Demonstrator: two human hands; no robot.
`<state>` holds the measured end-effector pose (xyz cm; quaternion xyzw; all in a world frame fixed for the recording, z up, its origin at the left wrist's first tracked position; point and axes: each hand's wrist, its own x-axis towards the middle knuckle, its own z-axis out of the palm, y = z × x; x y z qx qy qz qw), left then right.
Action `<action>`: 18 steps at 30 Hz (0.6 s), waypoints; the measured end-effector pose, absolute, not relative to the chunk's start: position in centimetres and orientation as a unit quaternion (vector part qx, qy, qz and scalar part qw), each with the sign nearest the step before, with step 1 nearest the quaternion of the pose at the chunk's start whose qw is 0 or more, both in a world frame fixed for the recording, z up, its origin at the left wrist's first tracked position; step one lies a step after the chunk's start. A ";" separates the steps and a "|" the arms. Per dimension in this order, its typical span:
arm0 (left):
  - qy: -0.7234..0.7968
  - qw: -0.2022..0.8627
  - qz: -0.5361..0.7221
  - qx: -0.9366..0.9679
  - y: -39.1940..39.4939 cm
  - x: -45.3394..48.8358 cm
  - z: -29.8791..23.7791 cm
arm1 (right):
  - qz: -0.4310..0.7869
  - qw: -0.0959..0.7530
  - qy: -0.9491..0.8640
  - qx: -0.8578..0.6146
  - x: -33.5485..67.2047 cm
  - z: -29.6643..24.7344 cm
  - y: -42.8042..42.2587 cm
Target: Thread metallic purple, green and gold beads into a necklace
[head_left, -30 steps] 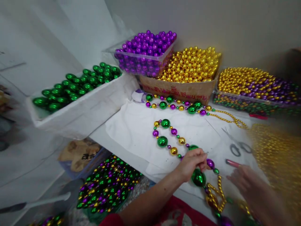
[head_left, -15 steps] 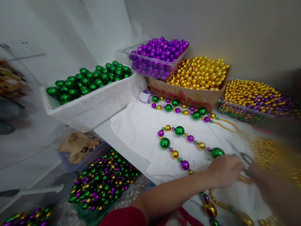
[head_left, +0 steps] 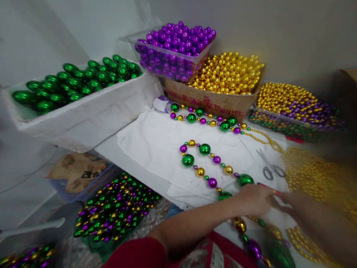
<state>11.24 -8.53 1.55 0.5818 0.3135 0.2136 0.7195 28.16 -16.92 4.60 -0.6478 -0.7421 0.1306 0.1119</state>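
Observation:
A bead necklace [head_left: 205, 149] of green, purple and gold balls lies looped on a white cloth [head_left: 150, 145]. My left hand [head_left: 255, 199] rests over its near end with fingers closed, seemingly pinching the strand. My right hand [head_left: 304, 214] is smeared by motion and meets the left hand's fingertips. A thin red object [head_left: 275, 192] shows between them; I cannot tell which hand holds it. More of the necklace trails toward me with a gold ball [head_left: 240, 225].
A second necklace [head_left: 208, 121] lies at the cloth's far edge. Behind it stand a white box of green balls [head_left: 83, 115], a clear tub of purple balls [head_left: 175, 44] and a cardboard box of gold balls [head_left: 214, 102]. Scissors [head_left: 272, 171], gold strands [head_left: 315, 175], floor pile [head_left: 117, 208].
The view swung left and back. My left hand slid right along the necklace to meet my right hand, which came in from the right. The necklace's loop has stretched out on the cloth.

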 end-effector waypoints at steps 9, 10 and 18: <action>0.159 0.497 0.244 0.817 -1.9 9.8 6.1 | -0.006 0.025 -0.818 -0.575 27.5 11.9 -11.5; 0.157 0.462 0.267 0.831 -1.4 9.6 7.7 | -0.040 0.035 -0.826 -0.561 27.3 13.4 -11.1; 0.192 0.191 0.333 0.903 0.8 7.9 15.4 | -0.275 0.036 -0.781 -0.559 25.3 19.2 -8.8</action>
